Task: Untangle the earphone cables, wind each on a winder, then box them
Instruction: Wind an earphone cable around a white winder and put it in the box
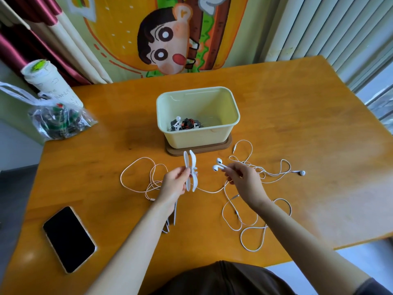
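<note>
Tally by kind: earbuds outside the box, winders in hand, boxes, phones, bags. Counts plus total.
earbuds outside the box: 3 (2 pinched in the right hand, third earbud on the table)
winder held in the left hand: 1
box: 1
phone: 1
plastic bag: 1
Total: 7

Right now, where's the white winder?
Head view, centre: the white winder is held upright in the left hand, in front of the yellow box, left of the earbuds in the right hand.
</note>
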The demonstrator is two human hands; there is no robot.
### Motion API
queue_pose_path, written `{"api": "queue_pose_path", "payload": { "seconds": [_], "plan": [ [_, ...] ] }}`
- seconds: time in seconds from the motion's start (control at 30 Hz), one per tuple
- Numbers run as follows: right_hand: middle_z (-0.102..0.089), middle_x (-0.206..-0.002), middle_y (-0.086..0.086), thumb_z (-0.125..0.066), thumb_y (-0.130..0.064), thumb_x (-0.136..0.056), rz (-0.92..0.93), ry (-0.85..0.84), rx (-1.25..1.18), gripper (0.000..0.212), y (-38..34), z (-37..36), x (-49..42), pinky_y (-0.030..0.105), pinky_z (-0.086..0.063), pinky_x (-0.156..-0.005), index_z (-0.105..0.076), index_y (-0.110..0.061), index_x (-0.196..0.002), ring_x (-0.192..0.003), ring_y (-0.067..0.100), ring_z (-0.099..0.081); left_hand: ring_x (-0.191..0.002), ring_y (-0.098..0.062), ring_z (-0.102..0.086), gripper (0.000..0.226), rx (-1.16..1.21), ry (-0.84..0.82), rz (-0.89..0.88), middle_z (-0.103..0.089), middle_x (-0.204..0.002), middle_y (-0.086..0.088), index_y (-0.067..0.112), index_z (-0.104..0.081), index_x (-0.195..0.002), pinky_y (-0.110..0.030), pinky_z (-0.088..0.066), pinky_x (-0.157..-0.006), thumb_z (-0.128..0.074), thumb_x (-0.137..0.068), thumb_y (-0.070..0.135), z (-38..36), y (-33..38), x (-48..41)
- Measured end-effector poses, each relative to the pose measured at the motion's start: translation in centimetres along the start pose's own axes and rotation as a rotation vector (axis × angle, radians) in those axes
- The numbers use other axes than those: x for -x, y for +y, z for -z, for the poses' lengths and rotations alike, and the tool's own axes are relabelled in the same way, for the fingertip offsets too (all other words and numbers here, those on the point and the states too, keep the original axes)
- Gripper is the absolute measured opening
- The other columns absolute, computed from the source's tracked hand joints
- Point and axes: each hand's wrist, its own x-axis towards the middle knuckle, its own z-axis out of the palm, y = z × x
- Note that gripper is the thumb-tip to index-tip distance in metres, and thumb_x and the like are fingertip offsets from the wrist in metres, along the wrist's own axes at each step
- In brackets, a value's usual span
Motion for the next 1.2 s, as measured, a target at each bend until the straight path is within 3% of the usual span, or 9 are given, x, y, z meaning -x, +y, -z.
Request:
{"api": "queue_pose_path", "payload": {
  "seconds": [0.07, 0.33, 0.5, 0.63, 0.73, 0.87, 1.03, 1.2],
  "plan": [
    [-0.061, -0.069, -0.005, -0.054, -0.012, -0.094, 0.021, -0.01, -0.077, 0.016, -1.0, -0.4, 0.4, 0.016, -0.047, -0.061, -0.063, -0.02, -0.083, -0.062, 0.004, -0.055, -0.055, -0.007, -0.034, 0.022, 0.063, -0.013, 0.019, -0.056, -0.078, -0.004, 0.018, -0.066, -0.101, -0.017, -0.027, -0.048, -0.045, -0.1, 0.025, -0.8, -0.1, 0.5],
    [-0.061, -0.063, -0.009, -0.057, -0.011, -0.092, 0.086, -0.026, -0.132, 0.023, -2.8, -1.2, 1.4, 0.014, -0.046, -0.06, -0.064, -0.027, -0.078, -0.056, -0.002, -0.054, -0.049, -0.007, -0.035, 0.018, 0.166, -0.013, -0.009, -0.046, -0.057, 0.004, 0.013, -0.067, -0.106, -0.017, -0.028, -0.042, -0.053, -0.097, 0.019, -2.8, 0.1, 2.3],
    [-0.061, -0.063, -0.013, -0.06, -0.009, -0.09, 0.133, 0.02, -0.031, 0.013, -2.8, -0.8, 1.6, 0.01, -0.045, -0.061, -0.073, -0.013, -0.093, -0.058, -0.003, -0.057, -0.051, -0.008, -0.039, 0.008, 0.159, 0.037, -0.014, -0.051, -0.064, 0.0, 0.014, -0.06, -0.101, -0.017, -0.031, -0.042, -0.055, -0.095, 0.016, -3.1, 0.7, 2.7],
    [-0.064, -0.068, -0.012, -0.062, -0.009, -0.089, 0.175, 0.04, -0.011, 0.016, -3.2, -0.3, 2.0, 0.009, -0.046, -0.062, -0.073, -0.011, -0.1, -0.061, -0.004, -0.059, -0.057, -0.009, -0.043, 0.012, 0.189, -0.02, 0.001, -0.055, -0.072, -0.003, 0.018, -0.062, -0.094, -0.019, -0.031, -0.045, -0.051, -0.097, 0.015, -3.2, 1.2, 3.3],
    [-0.066, -0.074, -0.007, -0.063, -0.007, -0.088, 0.206, 0.063, 0.002, 0.016, -3.4, -0.1, 2.1, 0.007, -0.047, -0.063, -0.073, -0.008, -0.101, -0.063, -0.006, -0.061, -0.064, -0.01, -0.046, 0.011, 0.12, -0.069, -0.012, -0.059, -0.078, -0.001, 0.021, -0.065, -0.1, -0.018, -0.034, -0.049, -0.058, -0.093, 0.023, -3.3, 1.4, 3.8],
    [-0.068, -0.074, -0.004, -0.066, -0.01, -0.087, 0.24, 0.093, 0.021, 0.014, -3.6, -0.1, 2.5, 0.014, -0.052, -0.066, -0.071, -0.01, -0.1, -0.066, 0.004, -0.065, -0.061, -0.009, -0.041, 0.025, 0.126, -0.062, -0.048, -0.055, -0.068, 0.005, 0.015, -0.066, -0.111, -0.014, -0.033, -0.046, -0.063, -0.09, 0.029, -3.2, 1.4, 3.9],
    [-0.064, -0.069, -0.009, -0.07, -0.012, -0.083, 0.246, 0.125, 0.003, 0.006, -3.8, -0.1, 2.8, 0.016, -0.049, -0.061, -0.064, -0.013, -0.082, -0.066, 0.006, -0.061, -0.059, -0.009, -0.039, 0.015, 0.161, -0.06, -0.049, -0.05, -0.067, 0.004, 0.02, -0.071, -0.1, -0.017, -0.031, -0.048, -0.065, -0.089, 0.028, -3.0, 1.5, 4.1],
    [-0.067, -0.081, -0.004, -0.068, -0.01, -0.085, 0.391, 0.162, 0.058, 0.003, -4.1, -0.2, 3.1, 0.011, -0.048, -0.068, -0.069, -0.011, -0.087, -0.075, 0.006, -0.062, -0.058, -0.009, -0.035, 0.01, 0.173, -0.042, -0.07, -0.046, -0.061, 0.006, 0.021, -0.072, -0.091, -0.017, -0.026, -0.047, -0.064, -0.09, 0.027, -3.0, 1.8, 4.4]
  ]
}}
